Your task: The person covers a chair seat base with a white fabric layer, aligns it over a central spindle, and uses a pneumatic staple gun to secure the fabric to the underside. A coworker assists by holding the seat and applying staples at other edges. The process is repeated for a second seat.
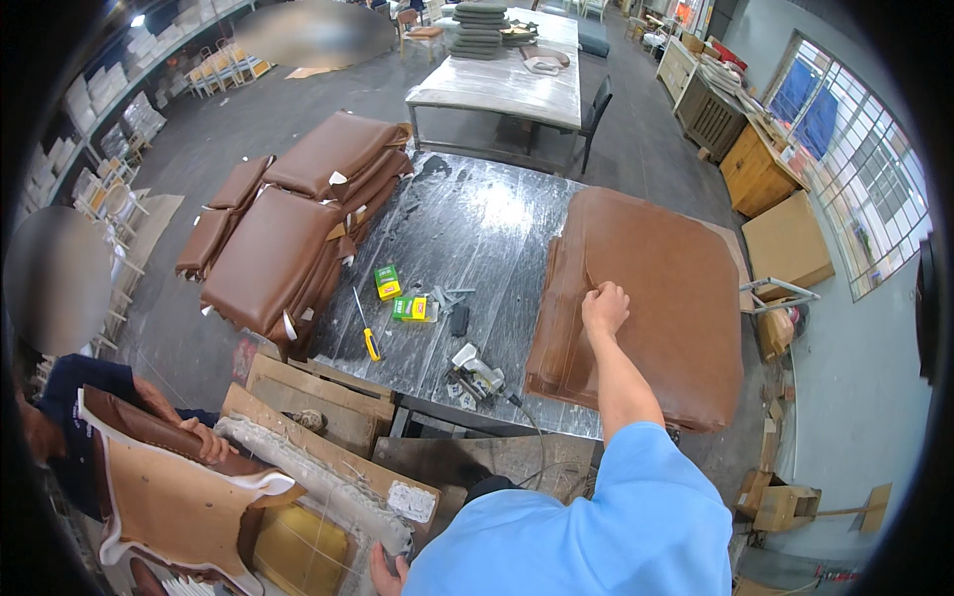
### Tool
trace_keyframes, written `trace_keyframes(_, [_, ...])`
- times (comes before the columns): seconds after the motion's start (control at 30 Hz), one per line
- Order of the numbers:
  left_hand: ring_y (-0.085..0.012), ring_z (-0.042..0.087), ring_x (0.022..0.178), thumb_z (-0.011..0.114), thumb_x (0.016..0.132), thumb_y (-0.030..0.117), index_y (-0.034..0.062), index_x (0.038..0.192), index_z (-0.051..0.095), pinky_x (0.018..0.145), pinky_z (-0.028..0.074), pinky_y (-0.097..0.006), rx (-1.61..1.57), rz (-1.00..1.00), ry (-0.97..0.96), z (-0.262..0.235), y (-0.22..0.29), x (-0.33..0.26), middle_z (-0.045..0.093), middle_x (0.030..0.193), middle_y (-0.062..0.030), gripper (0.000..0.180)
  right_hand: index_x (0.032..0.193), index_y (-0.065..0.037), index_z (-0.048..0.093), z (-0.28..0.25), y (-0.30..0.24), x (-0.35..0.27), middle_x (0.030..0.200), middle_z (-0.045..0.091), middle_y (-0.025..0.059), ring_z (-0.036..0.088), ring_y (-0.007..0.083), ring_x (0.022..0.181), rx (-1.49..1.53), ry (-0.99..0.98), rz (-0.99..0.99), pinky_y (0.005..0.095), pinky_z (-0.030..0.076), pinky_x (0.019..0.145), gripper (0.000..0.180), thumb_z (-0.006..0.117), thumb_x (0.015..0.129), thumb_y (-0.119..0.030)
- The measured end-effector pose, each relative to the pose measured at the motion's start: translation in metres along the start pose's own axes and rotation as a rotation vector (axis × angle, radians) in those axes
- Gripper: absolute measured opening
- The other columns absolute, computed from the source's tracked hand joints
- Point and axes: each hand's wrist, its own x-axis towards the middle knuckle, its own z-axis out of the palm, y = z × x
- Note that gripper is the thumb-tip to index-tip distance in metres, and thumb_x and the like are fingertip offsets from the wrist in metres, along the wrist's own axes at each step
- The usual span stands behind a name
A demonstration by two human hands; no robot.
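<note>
workshop floor [636,119] spreads behind a shiny table [487,248], with a barred window [874,159] at two o'clock and a second table [502,89] at twelve, bearing a pile of dark pads [479,38]. at three o'clock on the near table lies a stack of brown leather [666,288], its layers showing along the side toward nine. a person in a light blue shirt [596,526] reaches over it, the right hand [605,308] closed, fingertips pinching the top layer where it rises in a small fold. the left hand [386,571], at seven o'clock, has bent fingers by the end of a grey bar [318,482]; whether it grips cannot be told. brown cushions [273,243] are piled at ten. between lie two green-and-yellow boxes [399,296], a yellow-handled screwdriver [371,344] at eight and a stapler [478,371] at six. at eight, farther out, a co-worker's hand [206,442] rests on a brown-edged panel [174,492].
</note>
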Motion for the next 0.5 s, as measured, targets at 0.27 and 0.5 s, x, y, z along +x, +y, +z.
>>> trace_keyframes(0.27, [-0.0490, 0.060, 0.135, 0.077, 0.095, 0.027, -0.0047, 0.152, 0.058, 0.117, 0.046, -0.052, 0.034, -0.052, -0.027, 0.000, -0.001, 0.002, 0.064, 0.144, -0.0310, 0.068, 0.125, -0.014, 0.074, 0.002, 0.005, 0.015, 0.118, 0.076, 0.0121, 0.069, 0.0365, 0.115, 0.009, 0.096, -0.204, 0.0527, 0.054, 0.099, 0.029, 0.071, 0.104, -0.033])
trace_keyframes(0.5, [-0.0490, 0.065, 0.129, 0.082, 0.089, 0.022, -0.0055, 0.149, 0.059, 0.112, 0.051, -0.052, 0.080, -0.303, -0.005, -0.006, 0.019, -0.003, 0.068, 0.139, -0.0304, 0.070, 0.126, -0.016, 0.080, -0.003, -0.010, 0.028, 0.130, 0.078, 0.0147, 0.073, 0.0359, 0.122, -0.105, -0.062, -0.203, 0.0515, 0.057, 0.104, 0.035, 0.060, 0.107, -0.037])
